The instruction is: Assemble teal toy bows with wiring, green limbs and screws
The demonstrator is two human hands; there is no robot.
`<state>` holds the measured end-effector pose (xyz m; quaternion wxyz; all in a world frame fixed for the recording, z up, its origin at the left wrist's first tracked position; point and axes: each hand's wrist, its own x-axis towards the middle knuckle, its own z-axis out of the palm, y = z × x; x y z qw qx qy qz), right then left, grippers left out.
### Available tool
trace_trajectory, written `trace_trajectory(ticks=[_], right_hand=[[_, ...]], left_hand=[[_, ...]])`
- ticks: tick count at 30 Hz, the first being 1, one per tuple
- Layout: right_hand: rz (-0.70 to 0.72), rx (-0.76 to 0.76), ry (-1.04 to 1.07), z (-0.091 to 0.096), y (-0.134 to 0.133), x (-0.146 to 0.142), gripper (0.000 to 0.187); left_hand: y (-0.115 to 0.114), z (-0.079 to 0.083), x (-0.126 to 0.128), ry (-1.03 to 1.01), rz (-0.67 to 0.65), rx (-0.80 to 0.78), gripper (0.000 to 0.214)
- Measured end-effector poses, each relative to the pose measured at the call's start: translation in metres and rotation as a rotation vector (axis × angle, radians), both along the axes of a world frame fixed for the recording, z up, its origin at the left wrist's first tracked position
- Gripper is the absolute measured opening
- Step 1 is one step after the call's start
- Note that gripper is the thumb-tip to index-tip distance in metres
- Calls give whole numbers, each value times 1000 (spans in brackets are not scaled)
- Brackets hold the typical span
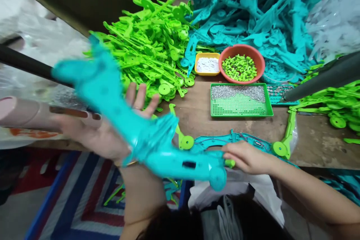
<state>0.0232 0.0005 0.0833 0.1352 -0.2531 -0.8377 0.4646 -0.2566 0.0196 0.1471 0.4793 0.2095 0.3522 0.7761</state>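
A long turquoise plastic toy part (pixel 174 161) slants across the middle, its upper left end smeared by motion. My right hand (pixel 247 157) is closed at the part's right end, and a small green piece (pixel 230 163) sticks out just below the fingers. Behind and under the part, my left hand (pixel 104 135) is spread, palm up, with the fingers apart. Past my right hand lies a curved turquoise frame (pixel 208 141) with a thin wire in it. A green arm (pixel 185 141) sits at its left end and another green arm (pixel 281 149) at its right.
A green perforated tray (pixel 239 110) holds small metal pieces. Behind it stand a yellow tray (pixel 206 73) of white bits and a red bowl (pixel 244 79) of green pieces. Piles of green parts (pixel 146 45) and turquoise parts (pixel 253 15) rise behind. A dark bar (pixel 323 77) juts in from the right.
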Motion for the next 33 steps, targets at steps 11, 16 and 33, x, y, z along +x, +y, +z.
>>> trace_trajectory(ticks=[11,16,33], right_hand=[[-882,244,-813,-5,240,12,32],[-905,228,-682,-19,260,1,38],[-572,-147,286,30,90,-24,28]], left_hand=[[-37,-31,3,-375,-197,-197,32],[-52,-53,27,-356,-273,-326,22],[-41,-71,136,-284,-604,-222,77]])
